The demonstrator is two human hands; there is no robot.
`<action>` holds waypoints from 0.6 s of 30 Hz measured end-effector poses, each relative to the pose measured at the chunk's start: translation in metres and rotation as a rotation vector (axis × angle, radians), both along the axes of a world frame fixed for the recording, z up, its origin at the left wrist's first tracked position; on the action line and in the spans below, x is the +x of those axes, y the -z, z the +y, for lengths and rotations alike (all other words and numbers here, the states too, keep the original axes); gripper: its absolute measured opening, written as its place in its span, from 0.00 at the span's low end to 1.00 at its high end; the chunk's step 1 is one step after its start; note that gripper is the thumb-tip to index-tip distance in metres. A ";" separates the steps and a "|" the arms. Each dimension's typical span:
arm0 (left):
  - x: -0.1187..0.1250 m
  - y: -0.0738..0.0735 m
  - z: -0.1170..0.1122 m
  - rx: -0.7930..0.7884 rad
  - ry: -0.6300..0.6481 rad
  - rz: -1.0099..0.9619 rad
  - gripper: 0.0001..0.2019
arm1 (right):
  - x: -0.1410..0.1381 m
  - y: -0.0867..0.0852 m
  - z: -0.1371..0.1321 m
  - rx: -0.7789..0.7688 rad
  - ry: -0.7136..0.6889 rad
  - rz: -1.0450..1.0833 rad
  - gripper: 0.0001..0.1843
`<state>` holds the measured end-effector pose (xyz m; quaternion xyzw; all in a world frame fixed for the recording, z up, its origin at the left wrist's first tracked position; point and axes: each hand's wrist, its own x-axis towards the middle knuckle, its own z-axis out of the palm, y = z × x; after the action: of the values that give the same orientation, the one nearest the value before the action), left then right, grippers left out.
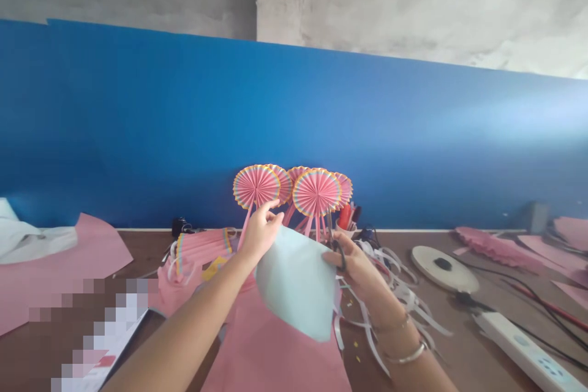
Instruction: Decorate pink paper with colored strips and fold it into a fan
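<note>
A sheet of light blue paper (296,285) hangs between my hands, above a larger pink sheet (280,355). My left hand (266,229) pinches its upper left corner between thumb and fingers. Dark-handled scissors (339,252) are in my right hand (356,263), blades pointing up, and the fingers also touch the paper's right edge. Behind the hands, several round pleated pink paper fans (318,193) with yellow and blue rims stand against the blue panel. A folded pink pleated strip (204,248) lies left of my left hand.
White paper strips (411,294) lie tangled on the right. Beyond them are a round white disc (444,268) with a black knob, a power strip (528,349) and black cables. Pink sheets (59,275) cover the left side. A cup (346,229) holds pens. The blue panel (184,116) closes off the back.
</note>
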<state>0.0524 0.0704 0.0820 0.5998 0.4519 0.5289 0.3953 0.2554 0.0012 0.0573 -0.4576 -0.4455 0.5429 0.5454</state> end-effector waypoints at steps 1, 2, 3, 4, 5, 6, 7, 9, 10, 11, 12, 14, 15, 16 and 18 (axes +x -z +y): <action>-0.006 0.000 0.001 -0.015 -0.013 -0.017 0.23 | -0.002 0.000 0.000 0.033 0.024 -0.031 0.26; -0.012 0.001 0.002 -0.047 -0.023 -0.041 0.24 | -0.004 0.000 0.001 0.071 0.059 -0.060 0.26; -0.020 0.004 0.002 -0.107 -0.025 -0.078 0.26 | -0.005 0.000 0.001 0.113 0.103 -0.079 0.26; -0.028 0.007 0.001 -0.168 -0.004 -0.109 0.29 | -0.007 0.000 0.001 0.149 0.147 -0.090 0.26; -0.035 0.012 -0.001 -0.214 0.028 -0.129 0.32 | -0.009 0.000 0.001 0.184 0.195 -0.090 0.26; -0.041 0.018 -0.004 -0.264 0.096 -0.152 0.35 | -0.011 0.000 0.001 0.216 0.244 -0.081 0.26; -0.046 0.025 -0.010 -0.361 0.286 -0.264 0.39 | -0.014 0.001 0.001 0.241 0.289 -0.064 0.25; -0.050 0.041 -0.024 -0.383 0.535 -0.474 0.43 | -0.022 0.004 0.000 0.260 0.354 -0.027 0.24; -0.050 0.048 -0.033 -0.362 0.567 -0.527 0.41 | -0.027 0.006 -0.001 0.257 0.368 -0.010 0.24; -0.048 0.055 -0.040 -0.326 0.556 -0.546 0.38 | -0.032 0.009 -0.001 0.247 0.371 0.007 0.24; -0.046 0.060 -0.047 -0.310 0.533 -0.547 0.35 | -0.038 0.012 -0.002 0.232 0.363 0.022 0.24; -0.042 0.067 -0.057 -0.294 0.377 -0.495 0.27 | -0.048 0.018 -0.003 0.200 0.330 0.041 0.23; -0.042 0.068 -0.059 -0.297 0.242 -0.448 0.24 | -0.052 0.021 -0.004 0.184 0.312 0.038 0.23; -0.044 0.069 -0.060 -0.301 0.100 -0.400 0.22 | -0.056 0.023 -0.004 0.167 0.294 0.023 0.23; -0.051 0.067 -0.058 -0.307 -0.112 -0.333 0.20 | -0.060 0.028 -0.005 0.137 0.251 -0.027 0.23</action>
<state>0.0010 0.0129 0.0148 0.4111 0.4879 0.5669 0.5212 0.1949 -0.0039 0.0297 -0.4787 -0.4282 0.4324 0.6329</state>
